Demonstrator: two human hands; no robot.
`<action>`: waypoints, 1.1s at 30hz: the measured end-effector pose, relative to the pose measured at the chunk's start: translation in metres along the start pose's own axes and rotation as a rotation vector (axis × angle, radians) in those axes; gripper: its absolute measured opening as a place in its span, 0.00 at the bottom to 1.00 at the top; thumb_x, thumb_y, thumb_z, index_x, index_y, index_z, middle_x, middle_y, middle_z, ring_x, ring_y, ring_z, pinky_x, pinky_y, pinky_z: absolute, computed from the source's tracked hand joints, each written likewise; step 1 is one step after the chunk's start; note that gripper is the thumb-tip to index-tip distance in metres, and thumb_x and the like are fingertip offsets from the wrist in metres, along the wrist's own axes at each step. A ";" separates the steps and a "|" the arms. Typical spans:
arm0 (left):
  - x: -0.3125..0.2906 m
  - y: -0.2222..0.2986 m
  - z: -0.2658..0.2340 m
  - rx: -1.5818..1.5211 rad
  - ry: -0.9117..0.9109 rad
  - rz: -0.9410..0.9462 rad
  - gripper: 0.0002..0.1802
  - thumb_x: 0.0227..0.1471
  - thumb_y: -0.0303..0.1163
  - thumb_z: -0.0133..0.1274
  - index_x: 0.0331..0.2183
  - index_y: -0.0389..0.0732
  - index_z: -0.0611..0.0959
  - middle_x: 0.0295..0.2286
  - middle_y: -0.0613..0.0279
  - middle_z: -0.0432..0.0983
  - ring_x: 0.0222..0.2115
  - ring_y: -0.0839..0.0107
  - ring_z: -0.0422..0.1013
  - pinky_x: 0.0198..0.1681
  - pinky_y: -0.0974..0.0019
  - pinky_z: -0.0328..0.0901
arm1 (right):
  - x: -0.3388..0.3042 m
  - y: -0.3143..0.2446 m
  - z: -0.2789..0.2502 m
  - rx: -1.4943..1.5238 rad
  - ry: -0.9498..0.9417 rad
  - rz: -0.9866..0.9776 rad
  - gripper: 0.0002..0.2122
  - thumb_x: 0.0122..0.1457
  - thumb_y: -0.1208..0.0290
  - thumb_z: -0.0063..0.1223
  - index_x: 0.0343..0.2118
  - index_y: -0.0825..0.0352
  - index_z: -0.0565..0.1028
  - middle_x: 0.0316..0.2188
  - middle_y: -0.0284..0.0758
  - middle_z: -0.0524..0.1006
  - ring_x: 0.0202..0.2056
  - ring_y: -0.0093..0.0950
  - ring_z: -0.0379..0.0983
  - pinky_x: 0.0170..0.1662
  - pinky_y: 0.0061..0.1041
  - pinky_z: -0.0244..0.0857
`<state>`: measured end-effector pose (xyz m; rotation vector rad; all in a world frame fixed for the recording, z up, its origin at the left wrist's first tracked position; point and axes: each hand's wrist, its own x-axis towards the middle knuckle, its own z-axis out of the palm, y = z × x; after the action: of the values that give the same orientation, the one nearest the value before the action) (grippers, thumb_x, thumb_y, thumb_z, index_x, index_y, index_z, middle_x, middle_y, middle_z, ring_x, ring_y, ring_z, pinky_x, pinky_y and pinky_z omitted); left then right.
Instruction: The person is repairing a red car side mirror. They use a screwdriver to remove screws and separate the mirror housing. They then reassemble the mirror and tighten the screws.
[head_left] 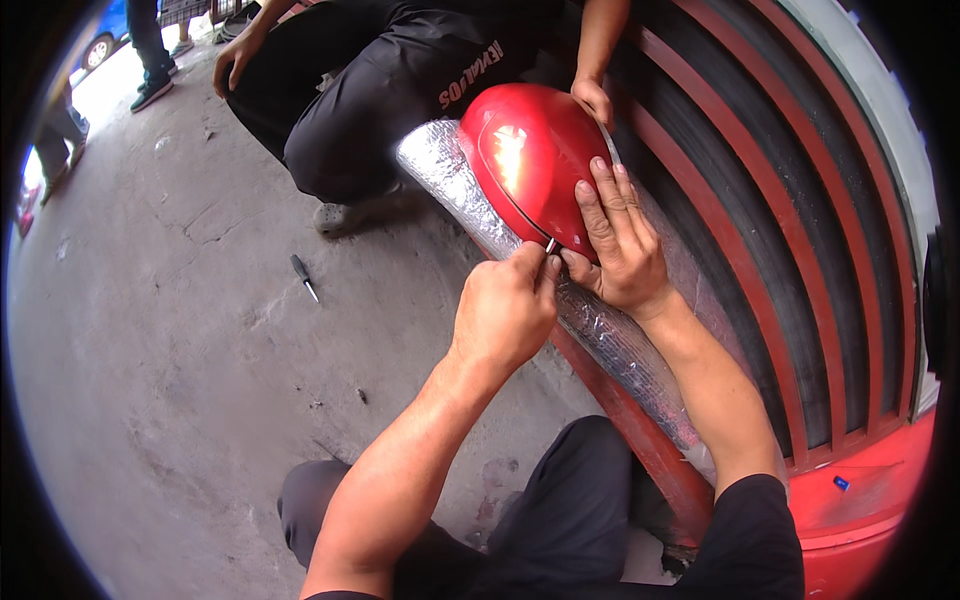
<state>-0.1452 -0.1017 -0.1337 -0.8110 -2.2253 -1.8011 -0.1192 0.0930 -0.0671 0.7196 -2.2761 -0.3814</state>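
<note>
A glossy red rounded shell [540,150] with a dark seam along its near left edge rests on silver foil padding [440,170]. My left hand [508,300] is closed at the shell's near end, pinching a thin tool with a metal tip [552,246] against the seam; the fist hides most of that tool. My right hand [625,245] lies open on the shell's right side, fingers spread and thumb near the tool. Across from me, another person's hand [593,100] touches the far right edge of the shell, by a thin pale strip.
Under the padding runs a red metal beam [640,440]. Curved red bars over black panels [740,200] rise at the right. A screwdriver [304,278] lies on the concrete floor [200,350]. A small blue object [841,484] sits on a red surface. The other person's legs [350,120] are close beyond the shell.
</note>
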 end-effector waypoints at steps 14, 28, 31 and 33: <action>-0.003 0.013 -0.011 -0.836 -0.070 -0.564 0.08 0.56 0.30 0.59 0.34 0.34 0.87 0.18 0.64 0.75 0.16 0.77 0.68 0.17 0.72 0.60 | -0.004 -0.006 0.005 -0.011 0.053 0.031 0.33 0.66 0.51 0.51 0.69 0.64 0.62 0.64 0.58 0.65 0.59 0.66 0.66 0.55 0.61 0.69; -0.002 -0.004 0.012 -0.962 0.050 -0.368 0.11 0.61 0.33 0.59 0.34 0.33 0.86 0.20 0.63 0.77 0.16 0.78 0.69 0.19 0.72 0.62 | -0.008 -0.004 0.003 0.263 0.122 0.171 0.42 0.57 0.47 0.65 0.69 0.65 0.60 0.66 0.52 0.64 0.68 0.55 0.57 0.68 0.52 0.55; 0.002 -0.004 0.000 -0.843 0.025 -0.369 0.12 0.62 0.33 0.58 0.36 0.33 0.86 0.20 0.64 0.77 0.16 0.79 0.68 0.18 0.73 0.62 | -0.020 -0.013 0.000 0.499 0.223 0.527 0.55 0.46 0.44 0.74 0.70 0.67 0.54 0.67 0.52 0.59 0.70 0.48 0.54 0.70 0.45 0.51; 0.000 0.012 -0.009 -0.764 -0.025 -0.438 0.12 0.63 0.33 0.57 0.37 0.33 0.86 0.21 0.64 0.76 0.17 0.79 0.69 0.19 0.73 0.62 | -0.039 -0.017 0.014 0.650 0.188 0.750 0.59 0.41 0.42 0.76 0.70 0.68 0.53 0.67 0.52 0.58 0.70 0.45 0.52 0.71 0.43 0.49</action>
<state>-0.1408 -0.1086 -0.1209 -0.4421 -1.7908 -2.9362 -0.0996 0.1037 -0.1061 0.1316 -2.2851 0.7677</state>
